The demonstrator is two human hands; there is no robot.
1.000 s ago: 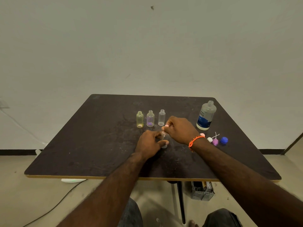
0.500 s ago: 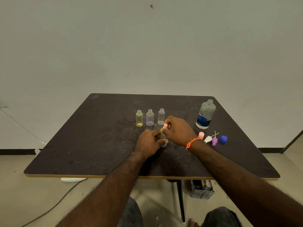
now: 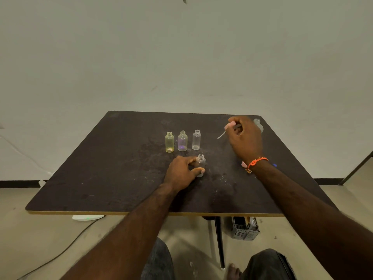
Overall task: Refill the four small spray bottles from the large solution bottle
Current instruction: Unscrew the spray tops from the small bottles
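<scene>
A: Left to right, what've we got?

B: Dark table [image 3: 113, 158] fills mid-frame. Just left of centre we see 3 uncapped small bottles upright in a row: yellow bottle [image 3: 169, 142], purple bottle [image 3: 182, 140], clear bottle [image 3: 196, 139], close together but not touching.

A: And the 4th?

B: Below the clear one, near frame centre. Our left hand [image 3: 181, 172] grips that fourth bottle [image 3: 201, 163], thumb and fingers wrapped round its lower body; it stands upright on the table, neck open.

A: Right side?

B: Our right hand [image 3: 245, 138], orange wristband [image 3: 256, 163], is raised at upper right of the table, pinching the pink spray top [image 3: 230, 125] w/ its dip tube [image 3: 221, 136] slanting down-left. The large solution bottle [image 3: 259, 125] is mostly hidden behind that hand; only neck and shoulder show. A pink cap [image 3: 243, 163] and a bit of a blue cap [image 3: 274, 165] peek out by the wrist.
</scene>
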